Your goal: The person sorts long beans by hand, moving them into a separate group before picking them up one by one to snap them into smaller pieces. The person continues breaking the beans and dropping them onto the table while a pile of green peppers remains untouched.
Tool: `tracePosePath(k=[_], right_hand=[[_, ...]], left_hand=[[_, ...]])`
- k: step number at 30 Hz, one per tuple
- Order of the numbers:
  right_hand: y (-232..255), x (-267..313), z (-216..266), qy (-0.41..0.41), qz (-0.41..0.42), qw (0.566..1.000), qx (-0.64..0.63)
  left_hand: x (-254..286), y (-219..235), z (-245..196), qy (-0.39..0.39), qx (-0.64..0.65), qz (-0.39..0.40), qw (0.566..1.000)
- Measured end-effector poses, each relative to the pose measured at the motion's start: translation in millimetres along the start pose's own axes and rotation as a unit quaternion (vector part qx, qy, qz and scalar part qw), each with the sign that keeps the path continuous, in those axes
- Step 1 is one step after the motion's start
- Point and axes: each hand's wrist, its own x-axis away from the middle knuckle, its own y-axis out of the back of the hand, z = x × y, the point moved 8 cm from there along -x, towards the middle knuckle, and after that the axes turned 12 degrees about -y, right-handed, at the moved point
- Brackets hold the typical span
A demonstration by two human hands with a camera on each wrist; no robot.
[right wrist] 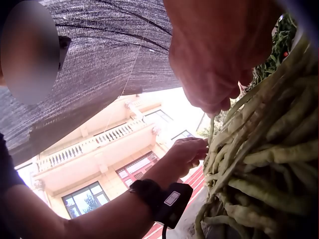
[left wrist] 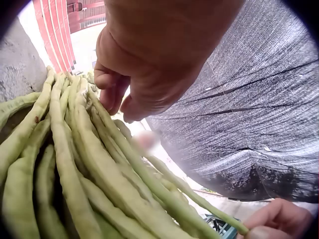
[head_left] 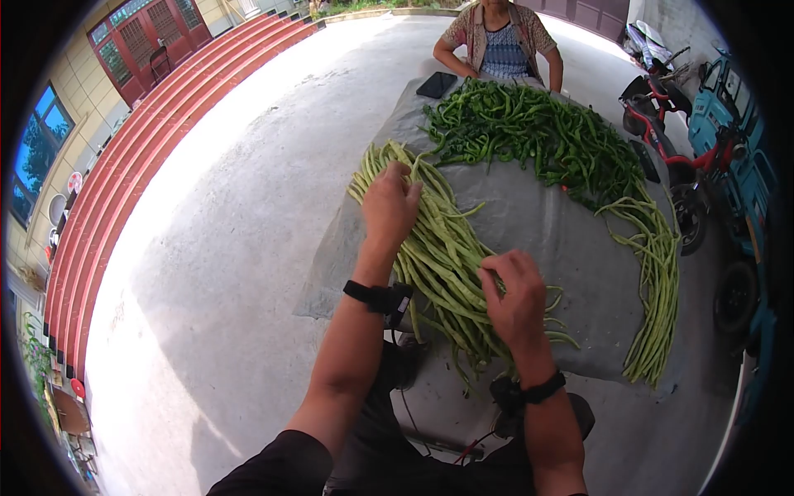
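Observation:
A thick pile of long pale-green beans (head_left: 442, 252) lies lengthwise on the grey cloth in front of me. At its far end my left hand (head_left: 390, 207) is bent down over the beans, fingertips curled close together. My right hand (head_left: 519, 302) is at the near right side of the pile. In the left wrist view its thumb and fingers pinch the tip of one long bean (left wrist: 199, 200). That bean runs along the top of the pile up to the left fingers, which curl at its other end. The left fingertips are partly hidden behind the hand.
Green chili peppers (head_left: 529, 124) are heaped at the far side of the grey cloth (head_left: 571, 240). A smaller bundle of long beans (head_left: 657, 289) lies along the right edge. A phone (head_left: 437, 84) rests at the far left corner. Across the table is another person (head_left: 504, 45).

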Motion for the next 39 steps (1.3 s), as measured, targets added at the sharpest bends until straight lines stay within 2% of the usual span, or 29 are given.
tracePosePath(k=[5,8,11,14,20,23,27,29,33,39], right_hand=[[-0.3,1.5,1.3,0.004,0.011,1.000,0.004],[-0.6,1.5,2.2,0.006,0.016,1.000,0.007],[-0.5,1.3,2.6,0.005,0.016,1.000,0.004],[0.3,1.3,3.9,0.005,0.015,1.000,-0.004],[-1.0,2.4,5.9,-0.008,0.026,0.999,-0.026],[-4.6,2.7,5.0,-0.012,0.026,0.999,-0.036],[-3.1,4.3,2.2,-0.028,0.029,0.998,-0.039],[-2.7,6.7,-2.2,-0.018,0.013,0.999,-0.030],[10.3,7.5,-3.5,0.014,-0.005,0.999,-0.036],[50.3,-0.1,-40.4,-0.029,-0.063,0.997,-0.021]], left_hand=[[-3.0,-8.4,-2.2,0.006,0.002,0.016,1.000],[-3.2,-12.6,4.8,0.021,0.008,-0.001,1.000],[-4.6,-6.4,10.0,0.072,0.037,-0.034,0.996],[-4.9,7.8,11.0,0.082,0.005,-0.075,0.994],[0.8,8.7,33.3,0.092,0.030,-0.116,0.988],[1.9,7.4,37.0,0.100,0.032,-0.104,0.989],[0.1,9.4,37.3,0.066,-0.065,-0.084,0.992],[-1.1,11.1,34.7,0.073,-0.089,-0.062,0.991],[-4.6,17.1,26.6,0.063,-0.106,-0.051,0.991],[-4.5,26.9,6.3,0.034,-0.098,-0.074,0.992]])
